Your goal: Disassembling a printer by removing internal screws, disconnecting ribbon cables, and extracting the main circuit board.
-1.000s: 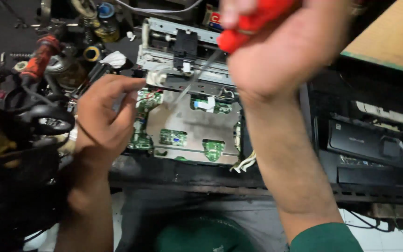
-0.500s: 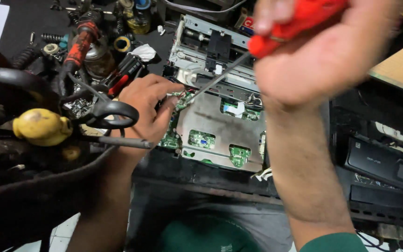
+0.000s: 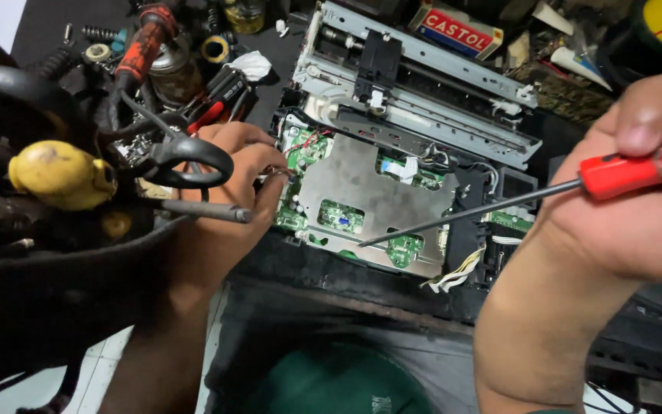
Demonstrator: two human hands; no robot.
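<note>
Cluttered black workbench [image 3: 47,23], opened printer [image 3: 415,115], right hand [image 3: 630,207] gripping screwdriver [image 3: 499,205]

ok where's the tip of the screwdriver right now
In the head view, the screwdriver tip rests near the lower edge of the metal shield plate, centre frame, beside a green circuit board cutout.

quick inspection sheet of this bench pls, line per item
surface: dark bench, mostly covered
job's things: opened device with silver metal shield plate over green circuit board; grey rail assembly behind
clutter: springs, jars, red-handled tools, black-handled scissors, yellow knob at left
grippers: left hand rests fingertips on the board's left edge; right hand grips a red-handled screwdriver, tip over the plate's lower edge
cables: white and yellow wire bundle at the lower right of the plate
surroundings: red and white box behind; pale tiled floor below
</note>
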